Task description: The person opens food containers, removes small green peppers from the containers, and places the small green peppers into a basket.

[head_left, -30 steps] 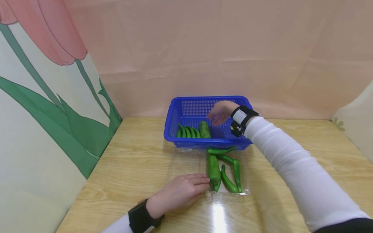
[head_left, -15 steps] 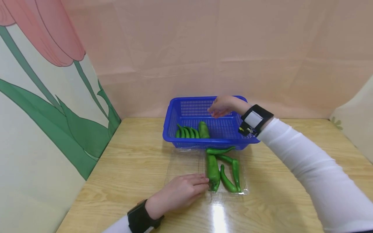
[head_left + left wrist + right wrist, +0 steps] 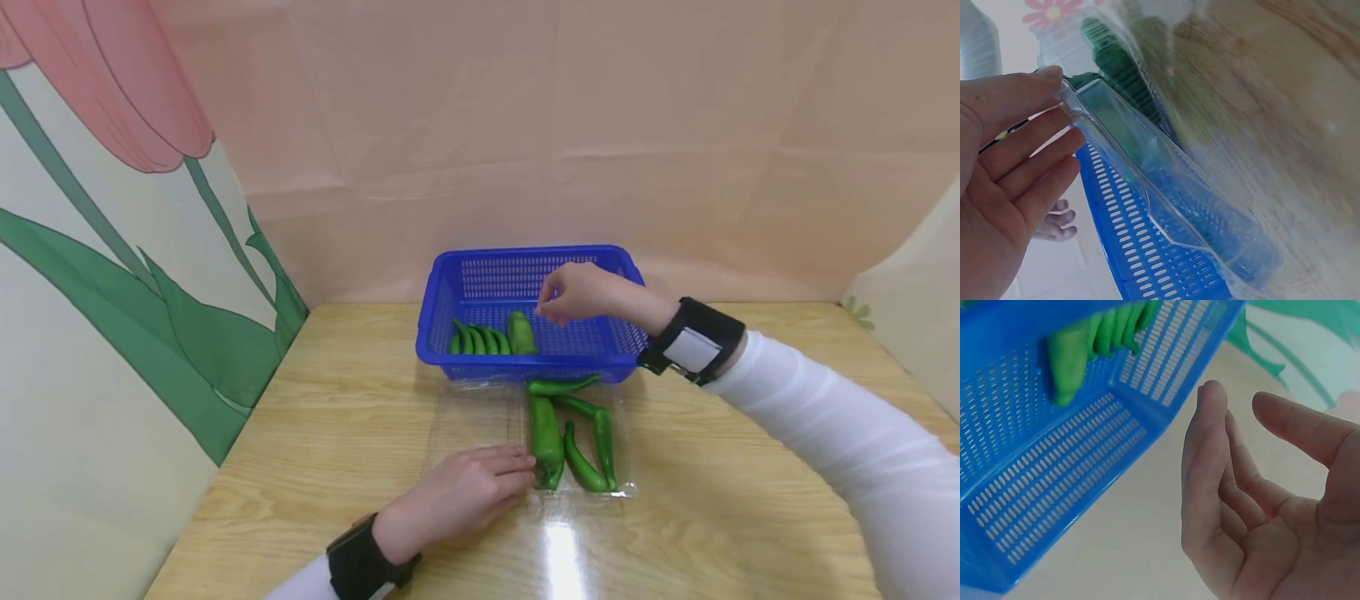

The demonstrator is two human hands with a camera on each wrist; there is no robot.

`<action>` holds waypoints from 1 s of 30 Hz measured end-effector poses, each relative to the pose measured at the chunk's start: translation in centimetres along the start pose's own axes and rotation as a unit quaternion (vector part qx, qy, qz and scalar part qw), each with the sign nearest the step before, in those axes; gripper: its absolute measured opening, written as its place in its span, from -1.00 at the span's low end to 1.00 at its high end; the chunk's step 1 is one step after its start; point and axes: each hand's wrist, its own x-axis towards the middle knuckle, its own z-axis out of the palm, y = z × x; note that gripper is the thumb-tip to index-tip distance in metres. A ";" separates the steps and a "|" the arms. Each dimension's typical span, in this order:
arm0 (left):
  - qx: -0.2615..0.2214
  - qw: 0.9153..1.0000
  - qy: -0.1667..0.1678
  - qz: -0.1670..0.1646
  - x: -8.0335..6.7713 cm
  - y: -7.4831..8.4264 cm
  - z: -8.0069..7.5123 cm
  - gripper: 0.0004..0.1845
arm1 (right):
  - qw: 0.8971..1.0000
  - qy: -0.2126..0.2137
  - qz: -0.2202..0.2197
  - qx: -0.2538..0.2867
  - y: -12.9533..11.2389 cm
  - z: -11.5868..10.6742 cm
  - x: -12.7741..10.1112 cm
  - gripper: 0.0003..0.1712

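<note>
At the centre of the frame, a blue basket (image 3: pixel 480 287) with perforated walls stands on the wooden table (image 3: pixel 345 417), holding a row of glossy green peppers (image 3: pixel 487 337) against its left near side. The right hand (image 3: pixel 581 292) hovers above the basket, fingers loosely bent and spread, holding nothing; the wrist view shows its bare palm. Just below the basket lies a clear plastic tray (image 3: pixel 472 425), its right half carrying four more peppers (image 3: pixel 573 433), long, curved and shiny, one noticeably thicker. The left hand (image 3: pixel 457 496) rests at lower centre, fingers nearly straight, fingertips (image 3: pixel 1047 75) pressing the tray's thin transparent rim.
</note>
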 end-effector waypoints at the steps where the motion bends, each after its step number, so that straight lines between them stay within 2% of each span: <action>1: 0.001 1.000 0.000 -0.001 0.0 0.0 0.0 -0.72 | 1.000 0.002 -0.006 -0.007 -0.1 0.2 -0.4 -0.75; 8: -0.008 1.000 0.000 -0.006 0.0 0.0 0.0 -0.73 | 0.998 0.000 -0.069 -0.011 0.1 2.0 -2.9 -0.88; 15: 0.006 1.000 0.005 0.002 0.0 0.0 0.1 -0.73 | 0.989 -0.007 -0.149 -0.010 1.2 4.6 -4.8 -0.92; 22: 0.005 1.000 0.002 0.002 0.0 0.0 -0.1 -0.73 | 0.983 -0.020 -0.183 -0.019 2.3 6.8 -5.9 -0.88; 26: 0.002 1.000 -0.001 0.000 -0.1 0.1 -0.2 -0.74 | 0.975 -0.027 -0.220 -0.027 3.0 7.8 -6.0 -0.80; 30: -0.005 1.000 -0.004 -0.006 -0.1 0.2 -0.2 -0.74 | 0.964 -0.033 -0.255 -0.066 3.5 8.6 -6.1 -0.76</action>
